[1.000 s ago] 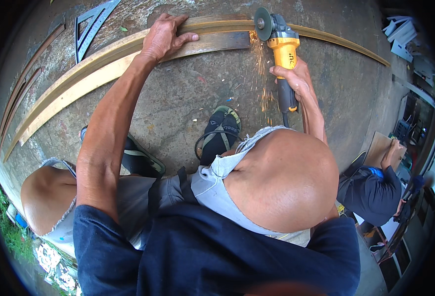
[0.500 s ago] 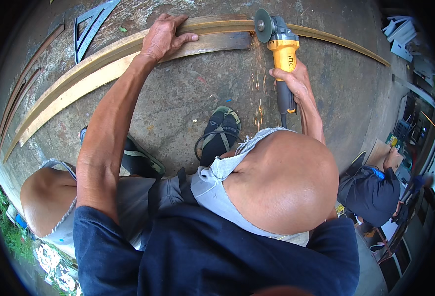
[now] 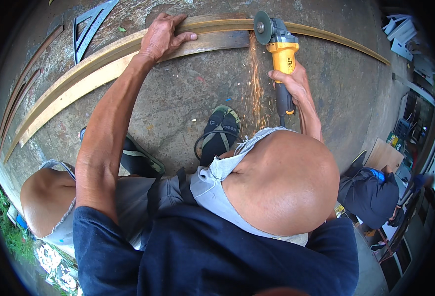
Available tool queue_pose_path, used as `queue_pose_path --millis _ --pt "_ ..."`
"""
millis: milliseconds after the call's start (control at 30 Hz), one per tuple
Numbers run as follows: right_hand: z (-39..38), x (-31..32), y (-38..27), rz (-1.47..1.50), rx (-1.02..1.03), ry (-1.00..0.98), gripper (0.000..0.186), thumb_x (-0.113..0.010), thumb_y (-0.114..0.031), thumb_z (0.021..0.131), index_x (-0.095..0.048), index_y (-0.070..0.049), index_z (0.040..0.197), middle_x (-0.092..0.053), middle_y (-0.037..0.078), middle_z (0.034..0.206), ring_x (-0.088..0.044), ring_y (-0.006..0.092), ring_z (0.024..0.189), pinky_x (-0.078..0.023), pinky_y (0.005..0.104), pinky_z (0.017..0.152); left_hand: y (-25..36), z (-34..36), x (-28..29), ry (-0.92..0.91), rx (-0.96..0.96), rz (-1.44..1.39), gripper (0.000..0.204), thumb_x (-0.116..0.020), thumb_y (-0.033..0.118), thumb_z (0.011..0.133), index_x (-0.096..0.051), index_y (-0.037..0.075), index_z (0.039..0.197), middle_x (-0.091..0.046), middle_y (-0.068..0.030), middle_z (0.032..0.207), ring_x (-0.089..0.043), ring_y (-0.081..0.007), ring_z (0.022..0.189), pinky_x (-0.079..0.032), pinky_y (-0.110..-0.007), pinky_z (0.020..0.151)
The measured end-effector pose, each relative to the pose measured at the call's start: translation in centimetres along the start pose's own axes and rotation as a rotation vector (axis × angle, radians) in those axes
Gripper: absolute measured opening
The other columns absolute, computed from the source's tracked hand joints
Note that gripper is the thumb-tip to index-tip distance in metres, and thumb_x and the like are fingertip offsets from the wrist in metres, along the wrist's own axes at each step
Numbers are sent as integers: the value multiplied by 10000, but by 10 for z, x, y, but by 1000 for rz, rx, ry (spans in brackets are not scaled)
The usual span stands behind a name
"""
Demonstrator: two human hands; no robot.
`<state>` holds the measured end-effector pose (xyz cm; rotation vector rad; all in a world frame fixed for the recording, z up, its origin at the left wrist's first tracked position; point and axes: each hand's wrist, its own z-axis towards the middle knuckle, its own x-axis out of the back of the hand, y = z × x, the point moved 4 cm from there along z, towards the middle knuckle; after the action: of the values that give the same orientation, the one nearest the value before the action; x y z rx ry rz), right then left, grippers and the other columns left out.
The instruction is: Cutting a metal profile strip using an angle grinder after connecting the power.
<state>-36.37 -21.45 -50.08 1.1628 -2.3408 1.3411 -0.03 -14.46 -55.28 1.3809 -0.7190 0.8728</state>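
Note:
In my right hand [image 3: 296,81] is a yellow and black angle grinder [image 3: 283,51], its fingers wrapped round the dark handle. The grinder's disc stands upright at a long, thin rusty metal bar [image 3: 336,35], and orange sparks [image 3: 255,74] stream from there toward my feet. My left hand [image 3: 160,38] is clamped over the bar, left of the disc, with the thumb on the near side. Wooden planks [image 3: 79,88] lie along and under the bar on the concrete. The exact contact between disc and bar is partly hidden by the disc.
A metal triangle square [image 3: 90,30] lies at the far left, near thin rusty strips [image 3: 26,93]. The grinder's cord [image 3: 281,120] runs down toward my legs, near my sandalled foot [image 3: 220,130]. A crouching person [image 3: 370,197] in dark clothes is at the right, beside assorted tools.
The spark stream has grown thicker and longer. Both my hands and the grinder stay nearly in place. The person at the right has shifted, and their hand has left the board.

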Motion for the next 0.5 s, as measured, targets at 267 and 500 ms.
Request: queue_pose_path --millis 267,500 --pt "0 0 3 10 -9 16 494 -836 -192 656 -637 -24 1077 -687 79 920 -652 192 788 -525 349 713 2 1 1 -47 31 -3 774 -751 576 794 -642 1 1301 -708 -193 1044 -621 -336 1077 -517 -439 968" --pt "2 1 1 -29 -3 31 458 -823 -161 678 -616 -26 1065 -665 74 887 -651 179 734 -542 344 663 2 0 2 -3 11 -2 766 -758 568 794 -643 6 1303 -707 -187 1015 -623 -331 1065 -523 -438 958"
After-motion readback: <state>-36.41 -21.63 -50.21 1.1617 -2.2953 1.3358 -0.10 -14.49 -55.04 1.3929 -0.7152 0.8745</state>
